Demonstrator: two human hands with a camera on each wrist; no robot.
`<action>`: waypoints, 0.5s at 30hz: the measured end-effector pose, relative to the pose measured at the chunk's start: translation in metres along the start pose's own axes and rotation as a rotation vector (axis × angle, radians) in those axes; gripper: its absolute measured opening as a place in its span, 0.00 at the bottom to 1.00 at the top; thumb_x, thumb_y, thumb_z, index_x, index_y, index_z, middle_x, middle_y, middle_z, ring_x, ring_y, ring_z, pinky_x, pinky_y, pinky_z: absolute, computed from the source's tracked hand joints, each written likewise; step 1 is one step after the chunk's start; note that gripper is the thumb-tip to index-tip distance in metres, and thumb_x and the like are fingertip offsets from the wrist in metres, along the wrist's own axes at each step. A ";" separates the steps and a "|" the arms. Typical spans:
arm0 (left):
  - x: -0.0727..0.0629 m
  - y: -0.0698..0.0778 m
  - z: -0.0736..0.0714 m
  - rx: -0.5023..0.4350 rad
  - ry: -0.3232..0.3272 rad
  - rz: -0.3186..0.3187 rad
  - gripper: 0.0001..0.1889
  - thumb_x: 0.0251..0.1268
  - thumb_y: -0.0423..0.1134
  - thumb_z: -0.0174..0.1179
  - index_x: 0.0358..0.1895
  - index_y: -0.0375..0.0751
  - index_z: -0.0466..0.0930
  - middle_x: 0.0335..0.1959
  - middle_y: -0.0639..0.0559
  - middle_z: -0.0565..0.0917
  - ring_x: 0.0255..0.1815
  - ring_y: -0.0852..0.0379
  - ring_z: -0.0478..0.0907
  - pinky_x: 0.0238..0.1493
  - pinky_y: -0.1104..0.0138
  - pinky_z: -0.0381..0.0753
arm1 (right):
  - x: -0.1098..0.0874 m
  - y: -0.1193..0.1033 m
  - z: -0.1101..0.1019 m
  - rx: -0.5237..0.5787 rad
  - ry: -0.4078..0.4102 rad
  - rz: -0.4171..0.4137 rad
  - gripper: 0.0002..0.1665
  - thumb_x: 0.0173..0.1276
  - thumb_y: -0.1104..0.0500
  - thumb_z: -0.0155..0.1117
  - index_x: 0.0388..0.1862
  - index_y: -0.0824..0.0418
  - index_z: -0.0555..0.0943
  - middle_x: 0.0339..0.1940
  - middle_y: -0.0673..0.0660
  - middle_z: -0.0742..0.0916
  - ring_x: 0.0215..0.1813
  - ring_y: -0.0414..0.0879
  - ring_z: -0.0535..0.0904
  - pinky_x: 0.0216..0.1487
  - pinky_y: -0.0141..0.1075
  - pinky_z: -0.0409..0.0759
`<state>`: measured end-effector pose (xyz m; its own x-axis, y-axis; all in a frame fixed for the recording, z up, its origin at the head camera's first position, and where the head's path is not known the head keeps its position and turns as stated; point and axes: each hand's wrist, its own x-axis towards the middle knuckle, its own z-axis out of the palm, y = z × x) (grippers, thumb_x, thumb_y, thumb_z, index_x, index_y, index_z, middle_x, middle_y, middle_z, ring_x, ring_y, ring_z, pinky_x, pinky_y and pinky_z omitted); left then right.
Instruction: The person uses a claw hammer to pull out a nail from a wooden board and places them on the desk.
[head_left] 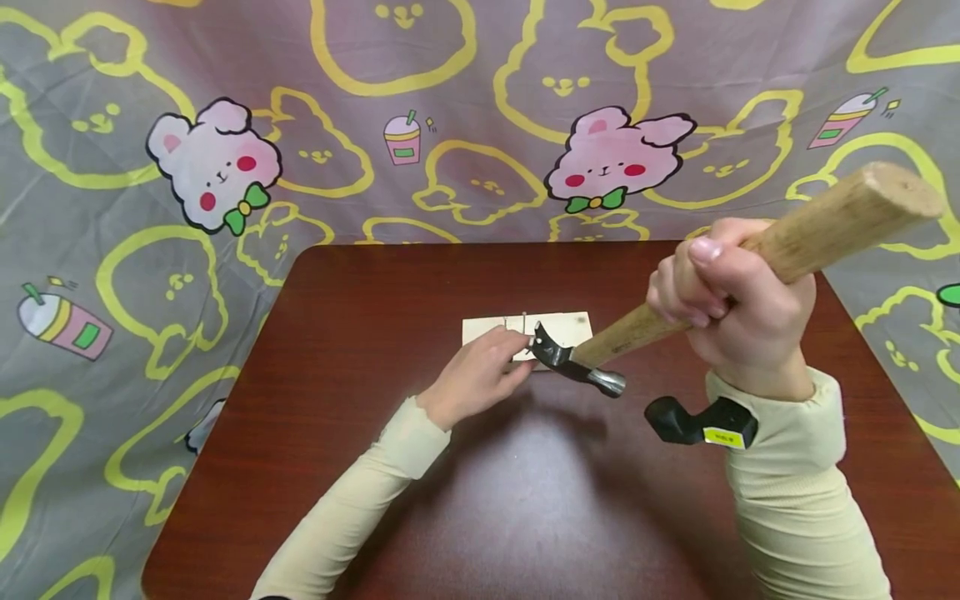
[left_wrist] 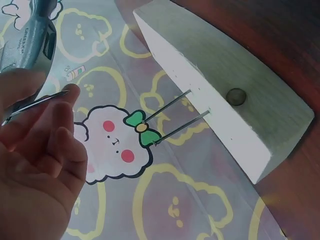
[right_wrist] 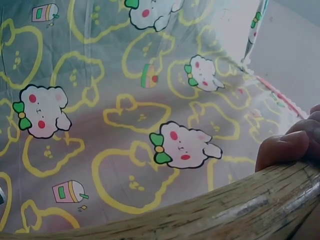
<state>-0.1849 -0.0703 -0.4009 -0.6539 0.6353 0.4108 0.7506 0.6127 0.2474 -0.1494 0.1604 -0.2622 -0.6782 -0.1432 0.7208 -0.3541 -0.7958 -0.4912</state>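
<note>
My right hand [head_left: 742, 300] grips the wooden handle of a claw hammer [head_left: 847, 221], its butt end pointing up to the right. The black head [head_left: 558, 354] hangs low, claw beside the left fingers and shiny striking face toward me. My left hand [head_left: 480, 375] pinches a loose nail [left_wrist: 40, 102] between thumb and fingers, right by the hammer head. Two nails stand upright in a pale wooden block [head_left: 566, 322]; the left wrist view shows both nails [left_wrist: 181, 128] sticking out of the block's light face. In the right wrist view the handle [right_wrist: 200, 212] crosses the bottom.
A dark reddish-brown table [head_left: 360, 300] with rounded corners carries the block. Behind and beside it hangs a grey cloth [head_left: 480, 100] printed with yellow outlines and rabbit heads. A black wrist camera [head_left: 697, 423] sticks out from the right sleeve.
</note>
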 end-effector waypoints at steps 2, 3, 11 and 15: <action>-0.001 0.001 0.000 0.006 0.006 0.008 0.02 0.62 0.35 0.61 0.32 0.43 0.77 0.33 0.49 0.84 0.39 0.56 0.79 0.42 0.64 0.80 | 0.000 0.000 0.001 0.009 -0.011 0.000 0.20 0.60 0.78 0.33 0.09 0.66 0.55 0.06 0.52 0.62 0.09 0.43 0.57 0.11 0.33 0.55; -0.001 0.001 0.000 0.009 0.010 0.012 0.03 0.62 0.35 0.60 0.32 0.43 0.77 0.32 0.50 0.83 0.39 0.56 0.79 0.42 0.64 0.80 | 0.000 0.001 0.001 0.012 -0.017 0.000 0.20 0.60 0.78 0.33 0.09 0.66 0.55 0.06 0.52 0.62 0.09 0.43 0.57 0.11 0.33 0.55; -0.003 0.000 0.002 0.012 0.031 0.035 0.04 0.66 0.32 0.56 0.32 0.42 0.78 0.31 0.53 0.82 0.37 0.58 0.78 0.41 0.66 0.80 | -0.001 0.002 0.000 0.009 -0.028 0.003 0.21 0.60 0.78 0.34 0.09 0.66 0.56 0.06 0.52 0.62 0.09 0.43 0.58 0.11 0.33 0.56; -0.003 -0.001 0.002 0.008 0.034 0.043 0.03 0.66 0.33 0.58 0.36 0.41 0.80 0.34 0.53 0.84 0.39 0.58 0.79 0.44 0.66 0.80 | -0.002 0.002 0.000 -0.001 -0.031 0.008 0.21 0.61 0.78 0.34 0.09 0.66 0.56 0.07 0.52 0.62 0.10 0.43 0.58 0.11 0.33 0.56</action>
<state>-0.1837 -0.0715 -0.4035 -0.6172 0.6452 0.4503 0.7773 0.5888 0.2217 -0.1490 0.1595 -0.2645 -0.6609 -0.1681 0.7314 -0.3492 -0.7938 -0.4979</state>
